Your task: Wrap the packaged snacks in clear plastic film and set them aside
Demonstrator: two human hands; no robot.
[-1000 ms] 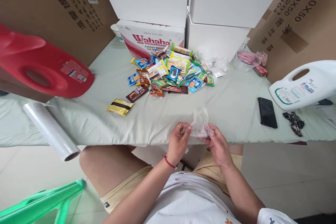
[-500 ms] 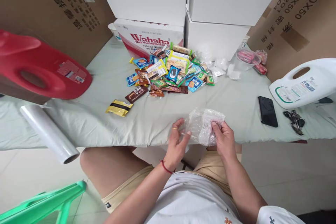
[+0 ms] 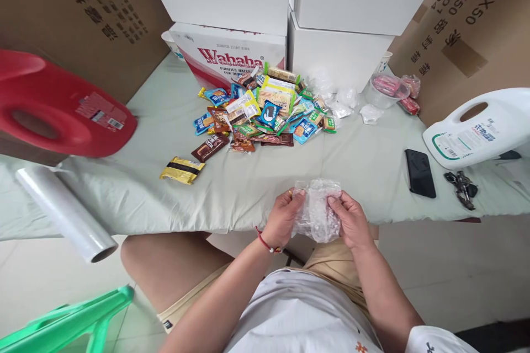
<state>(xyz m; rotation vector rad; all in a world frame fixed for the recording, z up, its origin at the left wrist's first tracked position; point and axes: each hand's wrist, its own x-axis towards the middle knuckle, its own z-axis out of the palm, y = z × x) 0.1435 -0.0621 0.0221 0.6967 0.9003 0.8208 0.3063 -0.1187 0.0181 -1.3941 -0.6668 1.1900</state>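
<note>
A crumpled sheet of clear plastic film [image 3: 317, 212] is stretched between my two hands at the table's front edge. My left hand [image 3: 284, 215] pinches its left side between thumb and fingers. On the right side, my right hand [image 3: 350, 215] grips it the same way, thumb on top. Beyond the hands lies a heap of wrapped snacks [image 3: 269, 110], with a yellow snack packet [image 3: 182, 170] and a brown cocoa packet [image 3: 210, 147] at its near left.
At left are a red jug [image 3: 99, 116] and a film roll [image 3: 68, 215] overhanging the edge. A white detergent bottle [image 3: 480, 132], phone [image 3: 419, 173] and keys [image 3: 461, 188] lie right. Crumpled plastic [image 3: 342, 105] and a clear tub [image 3: 383, 99] sit behind. Boxes [image 3: 232, 55] line the back.
My left hand has closed on the film's left side, where its fingers were apart before. The film has been drawn slightly toward me and folded narrower.
</note>
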